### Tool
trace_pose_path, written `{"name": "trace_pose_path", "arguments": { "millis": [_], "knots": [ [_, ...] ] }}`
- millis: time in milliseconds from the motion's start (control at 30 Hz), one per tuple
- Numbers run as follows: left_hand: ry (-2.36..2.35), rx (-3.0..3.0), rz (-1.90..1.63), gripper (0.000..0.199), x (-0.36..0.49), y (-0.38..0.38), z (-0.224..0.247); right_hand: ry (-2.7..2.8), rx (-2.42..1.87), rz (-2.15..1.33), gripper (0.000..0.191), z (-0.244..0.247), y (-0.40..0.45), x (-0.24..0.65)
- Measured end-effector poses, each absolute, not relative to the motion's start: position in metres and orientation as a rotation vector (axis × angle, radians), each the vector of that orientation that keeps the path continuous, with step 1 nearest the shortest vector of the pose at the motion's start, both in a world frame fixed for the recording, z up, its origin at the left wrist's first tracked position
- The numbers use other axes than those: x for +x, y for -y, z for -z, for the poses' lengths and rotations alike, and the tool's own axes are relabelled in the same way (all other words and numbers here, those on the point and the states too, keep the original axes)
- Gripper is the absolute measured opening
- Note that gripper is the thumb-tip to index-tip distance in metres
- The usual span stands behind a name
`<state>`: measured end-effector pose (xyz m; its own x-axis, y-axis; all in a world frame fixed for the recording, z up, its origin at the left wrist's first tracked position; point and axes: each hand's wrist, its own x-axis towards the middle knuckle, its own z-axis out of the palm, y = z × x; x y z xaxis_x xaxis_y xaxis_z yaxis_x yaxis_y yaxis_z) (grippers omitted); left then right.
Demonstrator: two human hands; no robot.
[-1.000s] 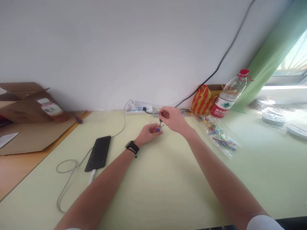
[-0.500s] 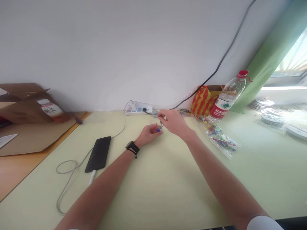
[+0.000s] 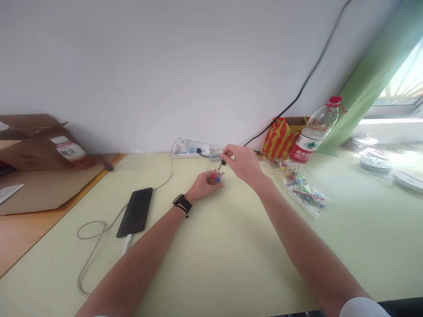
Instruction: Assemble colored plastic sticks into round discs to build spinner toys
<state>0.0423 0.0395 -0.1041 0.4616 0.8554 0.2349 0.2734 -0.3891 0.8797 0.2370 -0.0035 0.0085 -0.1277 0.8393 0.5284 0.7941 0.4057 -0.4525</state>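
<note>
My left hand rests on the table with its fingers curled round a small clear container. Inside it show a red piece and a blue piece, both small, with thin stems poking up. Above and to the right, my right hand pinches a small dark piece between thumb and fingertips. Its thin stem points down towards the container, apart from it. What the dark piece is, I cannot make out.
A black phone on a cable lies left. Along the wall stand a power strip, a striped bag and a large water bottle. Clear bags of small parts lie right, a cardboard box far left.
My right hand has moved up and slightly right, away from the container, with the dark piece now in plain view. The left hand and the container have stayed put.
</note>
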Motion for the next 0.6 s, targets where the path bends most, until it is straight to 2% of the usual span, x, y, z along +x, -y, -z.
{"name": "trace_pose_path", "arguments": {
  "millis": [100,367,600],
  "knots": [
    [-0.965,1.927,-0.895,0.050,0.042,-0.039,0.104,1.983,-1.447,-0.076,0.015,-0.006,0.001,0.241],
    [-0.987,1.936,-0.867,0.050,0.041,-0.041,0.107,1.865,-1.276,-0.360,0.010,-0.009,0.002,0.240],
    [-0.964,1.958,-0.857,0.049,0.040,-0.039,0.104,1.799,-1.239,-0.261,0.012,-0.028,0.014,0.248]
  ]
}}
